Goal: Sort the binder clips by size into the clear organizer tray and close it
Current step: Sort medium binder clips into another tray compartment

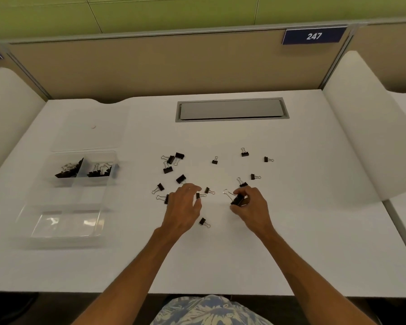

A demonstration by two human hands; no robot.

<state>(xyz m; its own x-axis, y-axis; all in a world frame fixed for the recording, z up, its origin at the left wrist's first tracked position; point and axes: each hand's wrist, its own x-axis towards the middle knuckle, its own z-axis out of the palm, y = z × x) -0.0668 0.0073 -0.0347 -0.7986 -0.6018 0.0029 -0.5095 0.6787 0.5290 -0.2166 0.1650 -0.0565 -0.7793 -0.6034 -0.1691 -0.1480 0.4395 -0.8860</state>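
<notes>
The right hand holds a large binder clip, its fingers curled round it. The left hand seems to pinch a small binder clip. Loose clips lie from ten to two o'clock of the hands; the clear organizer tray stands open at nine o'clock

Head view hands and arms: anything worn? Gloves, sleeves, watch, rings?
Left hand and right hand are bare: no gloves, no watch or rings visible. Forearms are bare too, no sleeves in frame. Only clothing seen is a blue-and-cream leaf-print garment at the bottom edge.
</notes>
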